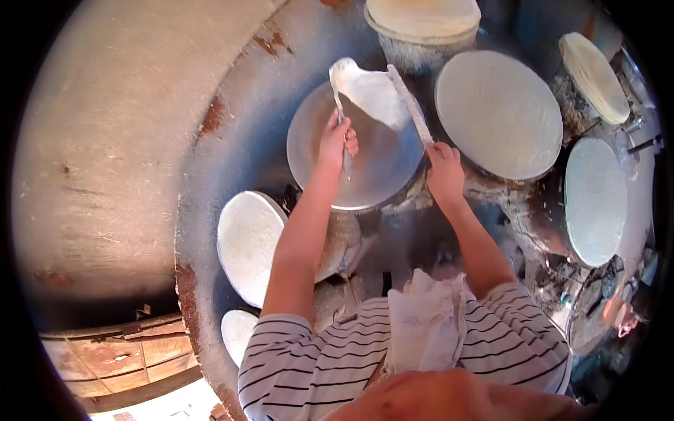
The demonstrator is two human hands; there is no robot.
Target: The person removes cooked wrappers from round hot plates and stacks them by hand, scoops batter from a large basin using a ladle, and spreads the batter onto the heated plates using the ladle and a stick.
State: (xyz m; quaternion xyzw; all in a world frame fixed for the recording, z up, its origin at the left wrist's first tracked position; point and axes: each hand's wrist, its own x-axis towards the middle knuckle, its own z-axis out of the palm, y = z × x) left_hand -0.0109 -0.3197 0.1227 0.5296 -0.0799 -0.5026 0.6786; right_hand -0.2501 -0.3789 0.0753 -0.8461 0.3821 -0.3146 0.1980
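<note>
My left hand [339,146] is closed around the thin handle of a batter-coated ladle [338,98], held over the left part of a round metal griddle [316,158]. White wet batter [375,95] lies over the far part of that griddle, starting beside the ladle's head. My right hand [446,175] grips the near end of a flat wooden stick [411,105] coated in white. The stick slants across the griddle's right side, along the batter's right edge. Whether the ladle's head touches the griddle, I cannot tell.
Several round pans with pale batter sheets surround the griddle, including a large one [498,112] at right and a smaller one [251,245] at left. A thick pale round [425,21] stands behind. A curved, rust-spotted metal rim [232,105] runs along the left.
</note>
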